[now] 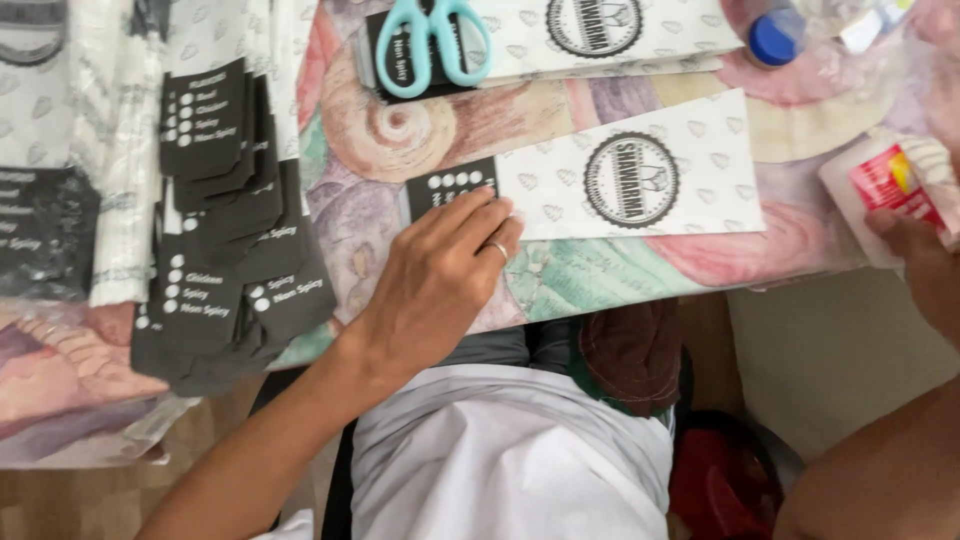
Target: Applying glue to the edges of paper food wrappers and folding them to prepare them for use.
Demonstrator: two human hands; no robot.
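Patterned tablecloth [420, 130]: left hand [440, 270] covers paper sleeve [620, 170]; right hand [925, 265] cropped.

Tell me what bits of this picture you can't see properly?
Head view only:
- Glue bottle: cut off by the right edge, partly behind the right hand.
- Paper sleeve: dark end under left hand fingers.
- Blue cap: bottle cut off at the top.
- Scissors: blades beyond the top edge.

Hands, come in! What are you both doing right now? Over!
Left hand flat on the paper sleeve, pressing its dark end. Right hand grips the glue bottle at the table edge. Scissors lie above, clear of both. Over.
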